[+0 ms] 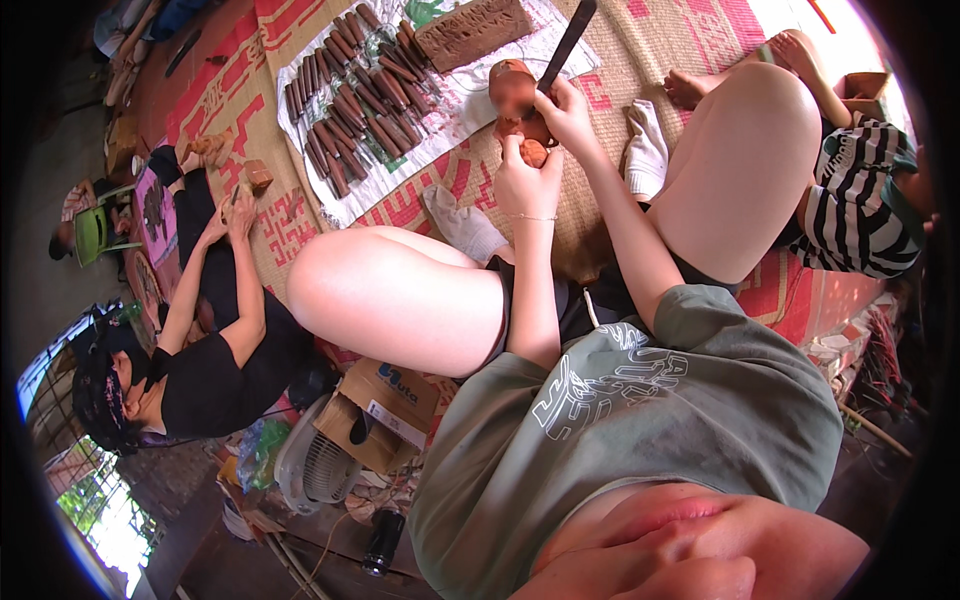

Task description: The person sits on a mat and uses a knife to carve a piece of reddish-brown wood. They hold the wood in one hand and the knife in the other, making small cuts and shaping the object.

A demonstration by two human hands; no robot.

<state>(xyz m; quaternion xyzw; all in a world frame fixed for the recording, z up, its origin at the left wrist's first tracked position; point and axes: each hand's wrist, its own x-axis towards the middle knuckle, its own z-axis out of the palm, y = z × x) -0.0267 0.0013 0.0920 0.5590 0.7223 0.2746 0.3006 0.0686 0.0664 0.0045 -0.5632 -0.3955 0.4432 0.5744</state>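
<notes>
Seated on a woven mat (640,40), I steady a reddish-brown clay figure (512,95) at twelve o'clock, my left hand (527,180) closed around its base while my right hand (567,112) grips a dark flat blade (570,40) against its top; shaping looks under way, and the next stroke calls for a light, steady touch. Rows of brown clay sticks (345,110) lie on a white sheet (455,120) at eleven o'clock. A tan cardboard box (390,400) with a white label sits at seven o'clock.
</notes>
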